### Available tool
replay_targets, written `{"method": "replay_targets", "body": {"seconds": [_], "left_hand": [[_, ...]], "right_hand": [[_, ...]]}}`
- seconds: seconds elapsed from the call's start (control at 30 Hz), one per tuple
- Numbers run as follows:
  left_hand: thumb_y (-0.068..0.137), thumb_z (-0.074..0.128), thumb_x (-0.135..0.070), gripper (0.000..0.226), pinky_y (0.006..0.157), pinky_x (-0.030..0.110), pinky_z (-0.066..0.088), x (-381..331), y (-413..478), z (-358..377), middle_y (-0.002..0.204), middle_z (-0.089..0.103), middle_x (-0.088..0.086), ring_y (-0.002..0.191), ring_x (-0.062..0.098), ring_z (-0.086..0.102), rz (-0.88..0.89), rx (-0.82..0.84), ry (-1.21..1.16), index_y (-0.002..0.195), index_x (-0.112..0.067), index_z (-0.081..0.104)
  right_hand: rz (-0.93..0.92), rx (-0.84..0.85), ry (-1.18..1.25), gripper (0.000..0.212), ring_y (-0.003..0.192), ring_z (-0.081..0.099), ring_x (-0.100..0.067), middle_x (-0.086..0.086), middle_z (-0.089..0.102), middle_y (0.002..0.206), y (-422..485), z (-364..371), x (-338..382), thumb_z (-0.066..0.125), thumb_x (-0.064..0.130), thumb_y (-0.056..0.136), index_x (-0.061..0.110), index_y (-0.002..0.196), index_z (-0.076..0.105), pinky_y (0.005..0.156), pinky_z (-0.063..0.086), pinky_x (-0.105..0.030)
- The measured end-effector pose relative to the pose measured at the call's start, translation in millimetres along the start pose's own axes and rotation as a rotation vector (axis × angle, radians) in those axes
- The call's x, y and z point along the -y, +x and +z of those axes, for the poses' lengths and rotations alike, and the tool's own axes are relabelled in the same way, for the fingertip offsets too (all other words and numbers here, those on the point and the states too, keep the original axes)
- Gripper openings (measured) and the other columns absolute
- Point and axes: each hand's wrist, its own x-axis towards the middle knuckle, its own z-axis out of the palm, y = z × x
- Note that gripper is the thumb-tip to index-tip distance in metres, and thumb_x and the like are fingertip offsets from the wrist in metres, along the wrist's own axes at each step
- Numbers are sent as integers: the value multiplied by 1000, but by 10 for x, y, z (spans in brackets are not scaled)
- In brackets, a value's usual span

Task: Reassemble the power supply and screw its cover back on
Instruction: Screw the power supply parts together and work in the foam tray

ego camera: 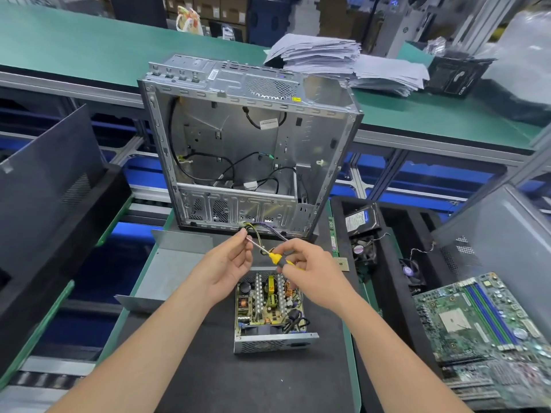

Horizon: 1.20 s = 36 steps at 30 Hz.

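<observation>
The right hand (310, 272) gripped the screwdriver (275, 258) (left hand (229, 263) pinching its shaft) above the open power supply (268, 311), lower centre; its cover (176, 266) lay left, nearer the left hand.

A long bench (89, 46) with a green top runs across the far side, edged in front by a grey aluminium rail (59, 84); a loose stack of papers (343, 55) lies toward the bench's right end, near its front edge; below, blue panels (432, 171) show between slotted metal struts (356, 177); beyond the bench's far edge stand blurred cardboard boxes (208, 7) and a pale bag (188, 20); the near table carries a black mat (208, 377) bordered in green; conveyor rollers (44, 380) show off its left edge; the light is bright and even, the shadows soft.
</observation>
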Motion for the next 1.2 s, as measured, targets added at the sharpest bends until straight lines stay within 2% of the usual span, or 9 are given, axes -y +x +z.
{"method": "replay_targets", "body": {"seconds": [0.13, 0.2, 0.57, 0.63, 0.77, 0.83, 0.97, 1.07, 1.2], "left_hand": [[80, 81, -28, 12, 70, 23, 60, -7, -45, 30, 88, 73, 0, 77, 9, 72, -4, 31, -1, 85, -17, 84], [82, 79, -29, 14, 72, 23, 60, -9, -59, 37, 93, 75, 0, 80, 9, 72, -8, 45, 2, 88, -17, 84], [91, 73, -30, 21, 76, 25, 61, -25, -60, 53, 107, 77, 2, 88, 11, 73, -77, 105, -23, 96, -13, 83], [98, 67, -31, 23, 74, 25, 60, -24, -53, 36, 111, 78, 3, 93, 14, 75, 19, 49, 204, 105, -13, 80], [96, 69, -42, 13, 71, 15, 50, -33, -45, -64, 96, 77, -16, 88, -4, 67, 444, -32, 1402, 96, -34, 79], [88, 74, -50, 13, 73, 22, 51, -56, -30, -68, 91, 73, -21, 83, -3, 64, 501, 18, 1718, 95, -39, 77], [92, 66, -58, 22, 72, 36, 58, -74, 21, -37, 85, 71, -12, 85, 13, 66, 501, 75, 2012, 98, -39, 76], [95, 63, -56, 26, 79, 37, 57, -86, 47, -35, 83, 72, -8, 90, 18, 66, 526, 117, 2071, 98, -35, 77], [93, 67, -55, 23, 78, 36, 56, -49, 35, -27, 81, 71, -6, 89, 21, 66, 481, 47, 2053, 87, -35, 75]], "right_hand": [[14, 1, 58, 30, 65, 67, -12, -3, 72, 104, -55, 68, -12, 62, 27, 84, 45, 107, 67, 64, 56, -33], [33, -5, 82, 32, 62, 67, -10, 0, 73, 101, -72, 100, -15, 58, 32, 79, 48, 105, 67, 62, 52, -30], [47, -88, 194, 29, 60, 65, -11, 1, 76, 94, -151, 182, -26, 59, 24, 89, 47, 104, 67, 58, 53, -35], [54, -115, 227, 33, 61, 65, -13, 3, 76, 93, -156, 193, -35, 57, 17, 92, 46, 104, 67, 59, 53, -34], [68, -210, 288, 32, 63, 64, -17, -1, 75, 93, -181, 271, -78, 57, 11, 97, 41, 106, 66, 61, 53, -38], [78, -251, 310, 33, 64, 63, -17, -6, 74, 92, -207, 337, -106, 56, 10, 95, 39, 107, 66, 62, 53, -42], [90, -298, 364, 31, 63, 64, -15, -6, 72, 90, -265, 455, -131, 55, 9, 93, 33, 110, 67, 63, 53, -45], [101, -305, 373, 33, 64, 64, -16, -6, 73, 92, -293, 489, -139, 54, 6, 94, 32, 111, 67, 64, 55, -47], [109, -313, 405, 35, 64, 64, -16, -6, 73, 92, -329, 490, -148, 53, 5, 94, 33, 109, 68, 60, 52, -44]]}}
